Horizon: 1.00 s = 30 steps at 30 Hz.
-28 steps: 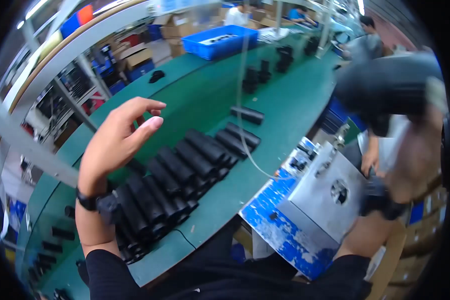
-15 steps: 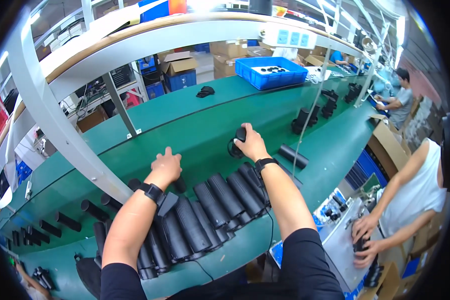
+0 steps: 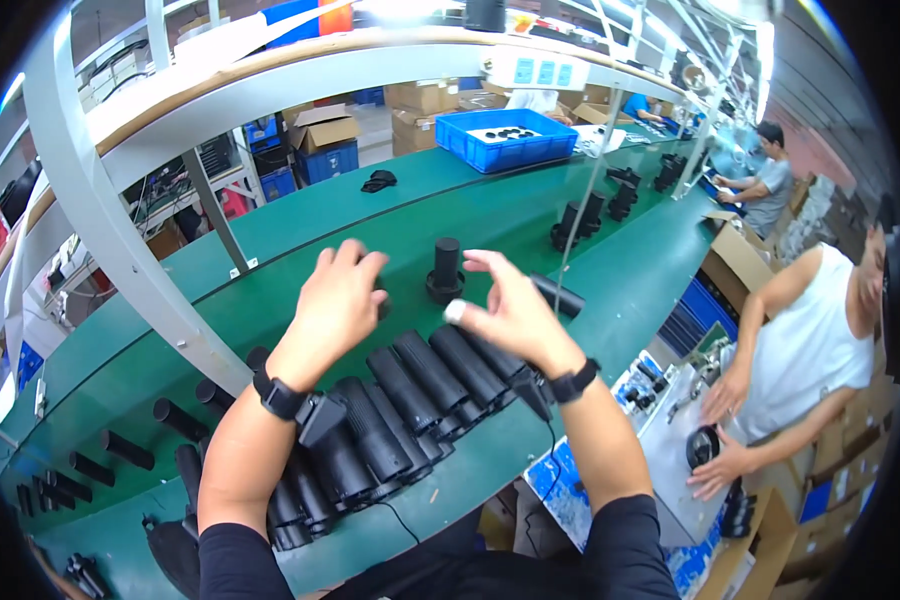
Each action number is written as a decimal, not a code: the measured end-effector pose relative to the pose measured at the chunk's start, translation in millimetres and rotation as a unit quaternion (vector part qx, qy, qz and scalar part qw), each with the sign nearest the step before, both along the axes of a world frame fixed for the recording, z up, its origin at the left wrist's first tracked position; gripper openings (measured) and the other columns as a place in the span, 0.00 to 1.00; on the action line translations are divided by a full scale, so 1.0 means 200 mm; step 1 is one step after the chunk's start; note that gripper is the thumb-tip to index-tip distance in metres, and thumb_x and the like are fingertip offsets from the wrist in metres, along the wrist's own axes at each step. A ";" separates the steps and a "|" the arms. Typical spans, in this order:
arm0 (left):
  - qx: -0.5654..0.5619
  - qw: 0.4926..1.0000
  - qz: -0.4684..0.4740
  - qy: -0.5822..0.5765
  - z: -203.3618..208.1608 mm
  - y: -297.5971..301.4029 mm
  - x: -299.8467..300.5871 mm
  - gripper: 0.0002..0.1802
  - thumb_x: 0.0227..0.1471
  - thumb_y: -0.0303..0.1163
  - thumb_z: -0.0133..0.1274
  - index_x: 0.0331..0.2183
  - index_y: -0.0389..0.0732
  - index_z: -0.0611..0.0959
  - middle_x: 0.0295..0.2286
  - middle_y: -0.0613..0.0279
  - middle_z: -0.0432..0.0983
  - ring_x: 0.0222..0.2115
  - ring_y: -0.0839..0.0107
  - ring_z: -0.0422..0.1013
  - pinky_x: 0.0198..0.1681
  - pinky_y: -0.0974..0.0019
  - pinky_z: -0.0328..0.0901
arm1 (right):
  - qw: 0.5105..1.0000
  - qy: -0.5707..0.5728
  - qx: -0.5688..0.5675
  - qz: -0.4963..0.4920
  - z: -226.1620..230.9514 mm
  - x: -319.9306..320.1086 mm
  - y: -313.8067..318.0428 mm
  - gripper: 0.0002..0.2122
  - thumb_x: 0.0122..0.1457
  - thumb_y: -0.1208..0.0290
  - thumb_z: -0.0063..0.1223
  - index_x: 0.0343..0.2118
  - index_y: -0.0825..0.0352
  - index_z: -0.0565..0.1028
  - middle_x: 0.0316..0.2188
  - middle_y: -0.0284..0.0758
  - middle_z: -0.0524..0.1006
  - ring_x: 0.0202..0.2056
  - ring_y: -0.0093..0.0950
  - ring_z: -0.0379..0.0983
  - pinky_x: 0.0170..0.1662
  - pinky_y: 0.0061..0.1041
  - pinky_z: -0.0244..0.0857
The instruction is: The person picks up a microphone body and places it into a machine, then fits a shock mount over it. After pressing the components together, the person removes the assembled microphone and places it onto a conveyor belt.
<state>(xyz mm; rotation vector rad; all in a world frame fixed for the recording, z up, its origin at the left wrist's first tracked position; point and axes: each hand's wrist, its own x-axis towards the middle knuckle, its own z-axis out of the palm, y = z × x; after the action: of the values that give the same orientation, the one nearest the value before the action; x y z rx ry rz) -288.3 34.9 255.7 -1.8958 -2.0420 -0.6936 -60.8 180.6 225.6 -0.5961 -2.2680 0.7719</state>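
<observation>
Black cylinder stands upright near the hands, left hand curled, hold unclear, right hand spread, empty.

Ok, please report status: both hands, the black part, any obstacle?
Left hand raised, grip unclear. Right hand open, beside upright black part on green surface. Black tubes piled this side, not blocking it.

The black tubes at lower centre look like matt plastic, some smooth, others finely textured. The green surface is smooth with a soft sheen. The blue bin, top centre, seems glossy plastic; the casing, lower right, dull metal; the sleeves, matt black cloth.
</observation>
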 end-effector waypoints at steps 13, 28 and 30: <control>-0.114 0.798 -0.376 -0.457 -0.16 -0.19 1.17 0.28 0.70 0.48 0.50 0.60 0.38 0.76 0.52 0.58 0.72 0.46 0.70 0.72 0.49 0.65 0.70 | 0.834 0.397 -0.364 -0.117 -0.26 1.15 -0.79 0.24 0.65 0.61 0.62 0.58 0.69 0.70 0.46 0.38 0.82 0.44 0.26 0.80 0.48 0.29 0.75; -0.554 0.539 -0.373 -0.513 -1.42 -0.74 1.67 0.27 0.66 0.40 0.59 0.59 0.37 0.74 0.40 0.61 0.80 0.36 0.75 0.76 0.44 0.69 0.71 | 0.624 0.500 -0.500 -0.333 -1.25 1.67 -1.86 0.16 0.70 0.66 0.54 0.57 0.67 0.70 0.48 0.41 0.80 0.27 0.22 0.73 0.27 0.22 0.65; -0.540 0.558 -0.385 -0.499 -1.43 -0.71 1.66 0.24 0.67 0.39 0.57 0.58 0.37 0.77 0.41 0.62 0.80 0.38 0.77 0.75 0.43 0.69 0.72 | 0.653 0.476 -0.481 -0.340 -1.28 1.68 -1.84 0.17 0.70 0.65 0.54 0.56 0.67 0.70 0.47 0.41 0.80 0.27 0.22 0.73 0.27 0.22 0.65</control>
<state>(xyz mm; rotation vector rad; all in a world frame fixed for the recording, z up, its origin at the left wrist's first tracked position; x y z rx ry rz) 44.7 -107.1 -30.9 -4.0488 -2.3235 -0.9029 275.9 -187.7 -30.3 -1.0619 -0.4354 1.3951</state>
